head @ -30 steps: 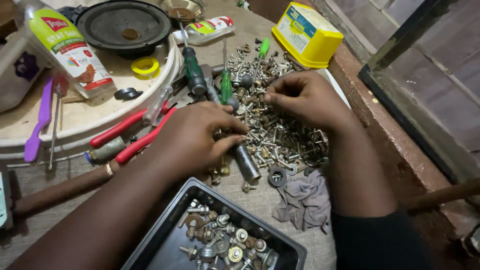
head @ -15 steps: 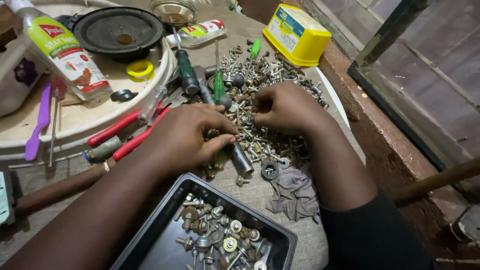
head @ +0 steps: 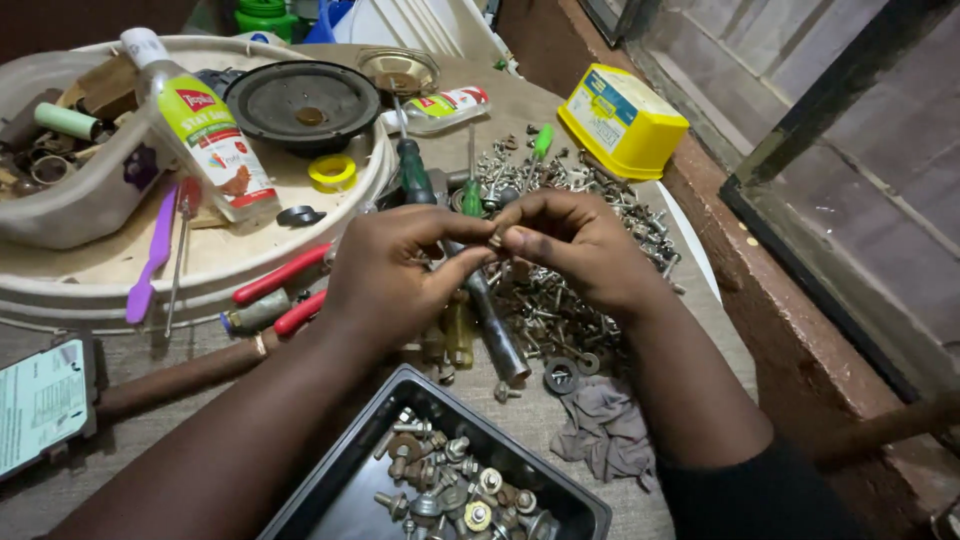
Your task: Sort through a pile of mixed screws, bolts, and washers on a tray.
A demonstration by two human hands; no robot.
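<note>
My hands have lifted off the screw pile (head: 560, 300); left hand (head: 395, 275) and right hand (head: 580, 245) pinch one small screw (head: 494, 240) together, black tray (head: 330, 500) at six o'clock partly filled, most unsorted.

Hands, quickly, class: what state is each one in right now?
Left hand: pinched shut on a small screw.
Right hand: fingertips pinch the same small screw.

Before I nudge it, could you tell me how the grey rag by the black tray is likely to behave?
The rag lies crumpled in soft folds, so it is probably floppy and light, bunching rather than sliding whole. It looks unlikely to roll or tip. A washer sits at its upper edge, and the tray lies close on its left, so a push might drag small parts along.
</note>
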